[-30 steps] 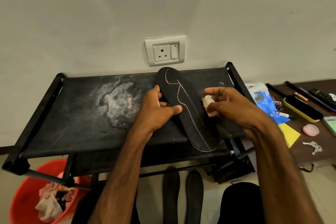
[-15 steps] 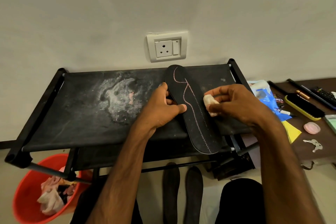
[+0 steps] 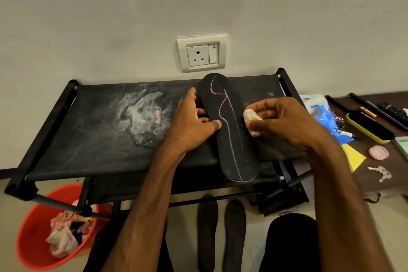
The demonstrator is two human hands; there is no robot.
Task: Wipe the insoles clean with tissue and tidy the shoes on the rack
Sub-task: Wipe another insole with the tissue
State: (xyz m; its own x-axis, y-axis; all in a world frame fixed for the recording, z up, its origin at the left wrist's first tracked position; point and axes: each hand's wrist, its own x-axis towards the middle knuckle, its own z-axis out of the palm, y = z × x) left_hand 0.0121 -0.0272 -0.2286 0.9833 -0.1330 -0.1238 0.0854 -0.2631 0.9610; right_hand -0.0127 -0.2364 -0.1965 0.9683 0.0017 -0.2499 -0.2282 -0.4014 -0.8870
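A black insole [image 3: 231,130] with pink chalk-like lines lies lengthwise on the top shelf of the black shoe rack [image 3: 99,139], its heel end overhanging the front edge. My left hand [image 3: 194,123] grips the insole's left edge, thumb on top. My right hand [image 3: 284,121] pinches a small wad of white tissue [image 3: 251,117] just off the insole's right edge. Two more dark insoles [image 3: 220,232] lie side by side on the floor under the rack.
A dusty white smear [image 3: 143,115] marks the shelf's left half. An orange bucket [image 3: 33,238] with used tissues stands at lower left. A brown side table [image 3: 393,174] at right bears a brush [image 3: 371,128], blue packet [image 3: 322,117], keys [image 3: 380,173] and a pink lid [image 3: 378,152]. A wall socket [image 3: 202,53] sits above.
My view has shifted slightly. My right hand with the tissue has lifted a little to the right, off the insole's edge. My left hand keeps its hold.
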